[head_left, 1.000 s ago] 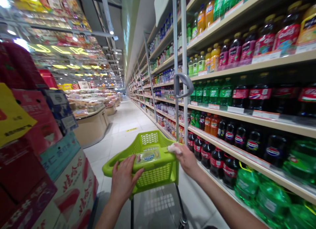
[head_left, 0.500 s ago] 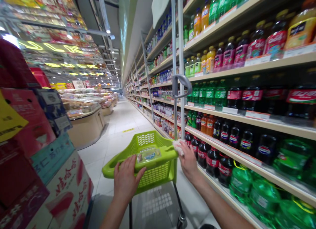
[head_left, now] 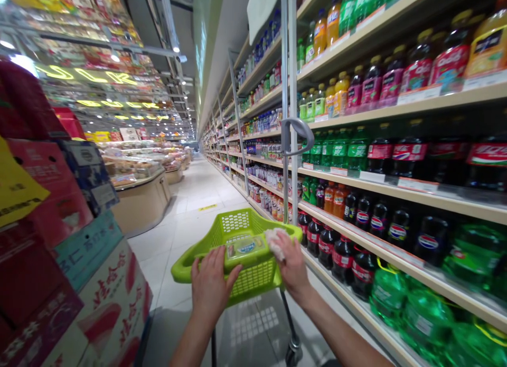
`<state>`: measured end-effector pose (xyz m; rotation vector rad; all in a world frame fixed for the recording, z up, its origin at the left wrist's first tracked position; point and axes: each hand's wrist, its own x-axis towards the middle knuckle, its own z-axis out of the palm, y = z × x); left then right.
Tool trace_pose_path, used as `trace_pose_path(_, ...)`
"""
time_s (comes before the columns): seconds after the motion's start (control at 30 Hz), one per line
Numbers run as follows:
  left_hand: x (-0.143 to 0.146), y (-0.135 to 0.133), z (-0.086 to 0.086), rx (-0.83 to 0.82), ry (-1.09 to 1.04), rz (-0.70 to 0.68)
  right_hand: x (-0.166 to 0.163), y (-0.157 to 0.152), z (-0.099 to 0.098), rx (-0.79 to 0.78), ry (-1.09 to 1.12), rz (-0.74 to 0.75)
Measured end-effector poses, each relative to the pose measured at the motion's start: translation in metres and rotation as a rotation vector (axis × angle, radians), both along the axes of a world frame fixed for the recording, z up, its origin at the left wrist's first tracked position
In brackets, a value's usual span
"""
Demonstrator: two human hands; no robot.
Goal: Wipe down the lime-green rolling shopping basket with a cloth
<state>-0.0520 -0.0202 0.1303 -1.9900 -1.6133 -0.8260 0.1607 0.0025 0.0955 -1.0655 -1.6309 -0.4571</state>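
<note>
Our left hand (head_left: 212, 282) is hooked over the green handle (head_left: 253, 260), fingers on top, thumb on the near side, clamped on it. Our right hand (head_left: 292, 266) is closed on a crumpled white tissue (head_left: 275, 243), pressing it to the handle's right part. We see a clear label (head_left: 246, 246) on the handle between both hands. The handle belongs to the green cart (head_left: 182, 272), which stands ahead of us on the tiled floor (head_left: 154, 251). Drink bottles (head_left: 398, 224) line shelves (head_left: 475, 206) on our right; stacked boxes (head_left: 103, 303) sit on our left.
</note>
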Motion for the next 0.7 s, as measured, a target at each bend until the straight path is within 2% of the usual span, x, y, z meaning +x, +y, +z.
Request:
trace_pose_path(0.07,0.003,-0.001,0.001,-0.001,-0.002,0.004,-0.021,-0.01,-0.001,0.001,-0.113,0.113)
trace_pose_path(0.13,0.005,-0.001,0.001,-0.004,0.003,0.001,-0.019,-0.011,0.0,0.004,-0.172,0.141)
trace_pose_path(0.27,0.003,-0.002,0.0,-0.012,0.008,-0.004,0.034,0.008,0.002,-0.016,-0.013,-0.07)
trace_pose_path(0.33,0.003,-0.001,-0.001,-0.006,0.001,0.001,0.046,0.012,0.003,-0.033,0.078,-0.154)
trace_pose_path(0.4,0.005,-0.001,-0.001,0.003,-0.005,0.003,0.03,0.006,0.003,-0.025,0.079,-0.13)
trace_pose_path(0.5,0.01,-0.001,-0.002,0.008,-0.004,0.006,-0.019,-0.011,0.002,0.006,-0.088,0.054)
trace_pose_path(0.57,0.011,-0.001,-0.003,0.013,0.004,0.006,-0.036,-0.016,0.002,0.014,-0.18,0.137)
trace_pose_path(0.63,0.007,-0.001,-0.003,0.013,0.024,-0.018,-0.024,-0.011,0.002,0.009,-0.167,0.108)
trace_pose_path(0.7,-0.002,-0.001,-0.002,0.003,0.041,-0.031,0.007,0.0,0.002,-0.009,-0.069,-0.009)
